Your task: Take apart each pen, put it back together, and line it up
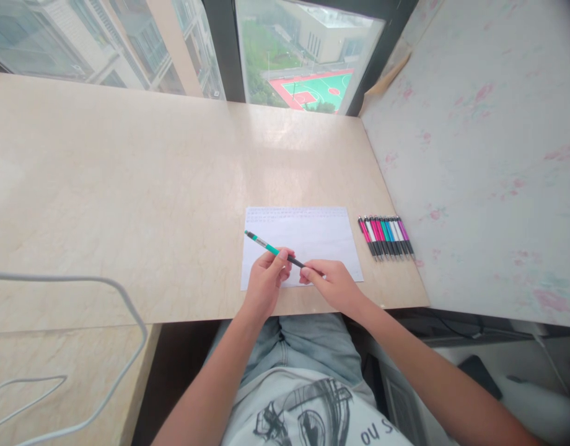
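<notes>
A green pen with a black grip (265, 244) is held aslant over a white sheet of paper (308, 232), its clicker end pointing up and left. My left hand (269, 275) pinches the barrel around its middle. The fingers of my right hand (329, 282) close on the black lower end, and they hide the tip. Small rows of handwriting run along the top of the sheet. Both hands are just above the sheet's near edge.
A row of several pens (386, 238) in pink, green, blue, white and purple lies right of the paper, near the flowered wall (489, 161). A grey cable (127, 303) loops at the left. Windows (308, 56) line the back of the stone-look counter (150, 186).
</notes>
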The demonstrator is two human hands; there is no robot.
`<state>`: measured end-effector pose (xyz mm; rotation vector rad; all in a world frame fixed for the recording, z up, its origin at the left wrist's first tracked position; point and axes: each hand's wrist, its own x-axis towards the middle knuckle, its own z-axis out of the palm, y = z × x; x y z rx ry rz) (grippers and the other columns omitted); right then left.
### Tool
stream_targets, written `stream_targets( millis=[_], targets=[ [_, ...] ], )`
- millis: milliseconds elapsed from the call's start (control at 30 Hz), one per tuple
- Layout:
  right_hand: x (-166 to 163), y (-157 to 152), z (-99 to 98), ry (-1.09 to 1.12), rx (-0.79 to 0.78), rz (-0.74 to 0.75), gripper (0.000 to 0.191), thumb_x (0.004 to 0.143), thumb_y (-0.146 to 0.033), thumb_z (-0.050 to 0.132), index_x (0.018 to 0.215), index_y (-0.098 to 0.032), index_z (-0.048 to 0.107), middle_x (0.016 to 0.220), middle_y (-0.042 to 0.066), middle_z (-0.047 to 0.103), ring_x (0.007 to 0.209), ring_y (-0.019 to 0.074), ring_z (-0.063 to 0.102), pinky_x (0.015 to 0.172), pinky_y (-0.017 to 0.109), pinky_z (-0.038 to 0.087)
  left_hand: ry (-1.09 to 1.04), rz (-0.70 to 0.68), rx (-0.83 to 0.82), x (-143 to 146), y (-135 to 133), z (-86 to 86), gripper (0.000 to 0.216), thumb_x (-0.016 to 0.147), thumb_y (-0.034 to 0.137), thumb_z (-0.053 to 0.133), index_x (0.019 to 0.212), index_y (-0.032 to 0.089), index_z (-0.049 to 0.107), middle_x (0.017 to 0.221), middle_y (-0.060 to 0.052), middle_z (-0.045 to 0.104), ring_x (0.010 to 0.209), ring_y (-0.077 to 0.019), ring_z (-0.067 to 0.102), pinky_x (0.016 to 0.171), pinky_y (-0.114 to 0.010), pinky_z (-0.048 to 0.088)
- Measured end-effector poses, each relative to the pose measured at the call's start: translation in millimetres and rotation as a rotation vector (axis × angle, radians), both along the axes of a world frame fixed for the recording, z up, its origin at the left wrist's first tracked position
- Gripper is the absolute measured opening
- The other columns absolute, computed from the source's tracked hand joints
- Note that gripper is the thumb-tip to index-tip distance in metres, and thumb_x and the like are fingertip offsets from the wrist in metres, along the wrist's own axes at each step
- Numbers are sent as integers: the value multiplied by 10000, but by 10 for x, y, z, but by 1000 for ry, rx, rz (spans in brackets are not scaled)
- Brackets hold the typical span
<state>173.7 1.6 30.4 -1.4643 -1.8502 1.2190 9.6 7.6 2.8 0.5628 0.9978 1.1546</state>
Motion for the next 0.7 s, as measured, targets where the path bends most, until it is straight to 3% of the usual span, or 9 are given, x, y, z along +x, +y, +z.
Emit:
stream_targets(
  millis=[200,500,700],
  targets=[
    [-41,-59,-38,157,-97,-40,296,946,-302,512,745,-195,701,756,17,732,750,178,664,734,293,478,-42,-40,31,-66,-26,-26,247,793,378,742,924,169,758,975,-87,714,624,-80,497,595,-235,412],
    [14,-40,51,449,-360,104,299,951,-406,533,867,-178,707,832,46,713,800,162,648,660,265,475,-51,-238,118,-233,-14,107,243,781,336,768,959,171,773,920,-104,738,689,-146,594,647,-291,462],
    [92,62,179,412,-344,298,238,917,-385,597,881,-191,730,911,28,708,925,180,645,848,324,507,-118,-389,174,-223,-6,208,236,837,342,719,1009,186,760,812,-66,711,632,-162,615,649,-331,492]
  ],
)
